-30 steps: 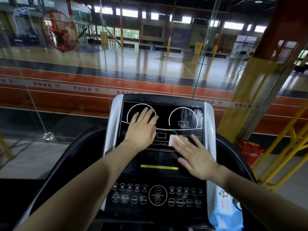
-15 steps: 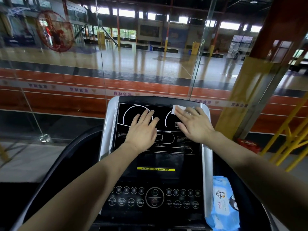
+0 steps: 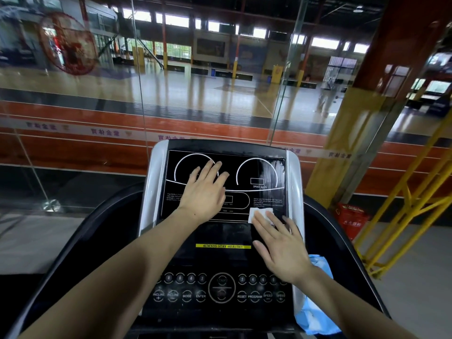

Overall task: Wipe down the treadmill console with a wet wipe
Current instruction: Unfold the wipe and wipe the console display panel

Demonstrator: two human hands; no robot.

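Right hand (image 3: pixel 281 250), fingers spread flat, presses the wet wipe (image 3: pixel 259 213) onto the console (image 3: pixel 220 260) display's lower right; left hand (image 3: pixel 204 189) rests flat. Overlapping, evenly pressed strokes would work best.

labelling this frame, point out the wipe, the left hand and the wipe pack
wipe (image 3: pixel 259 213), head view, bare white corner beyond the fingers
left hand (image 3: pixel 204 192), head view, back of the hand
wipe pack (image 3: pixel 315 316), head view, blue wrapper
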